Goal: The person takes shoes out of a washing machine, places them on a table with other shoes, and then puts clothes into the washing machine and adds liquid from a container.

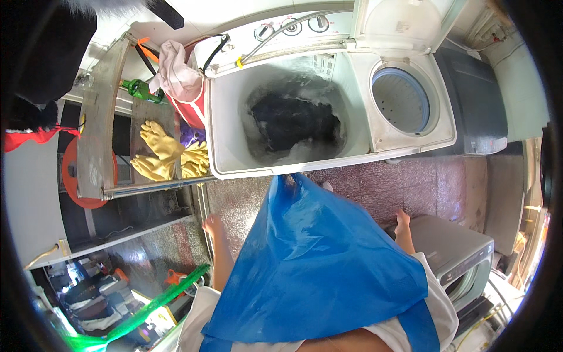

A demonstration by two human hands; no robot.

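My left hand (213,225) hangs low at the left of a blue apron (308,264), with nothing seen in it. At the apron's right, my right hand (402,221) hangs near a grey front-loading washing machine (453,246), also with nothing seen in it. Both hands look small, and their fingers are only partly clear. In front of me stands a white twin-tub washing machine (288,170). Dark fabric (294,123) lies in moving, cloudy water in its left tub. The round spin tub (401,103) at its right has its lid (407,26) raised.
Yellow rubber gloves (160,152) lie on a shelf at the left, by a green bottle (143,90). A pale cloth (178,72) hangs over a red bag (193,108). A grey hose (279,33) crosses the control panel. At the right stands a dark appliance (475,101).
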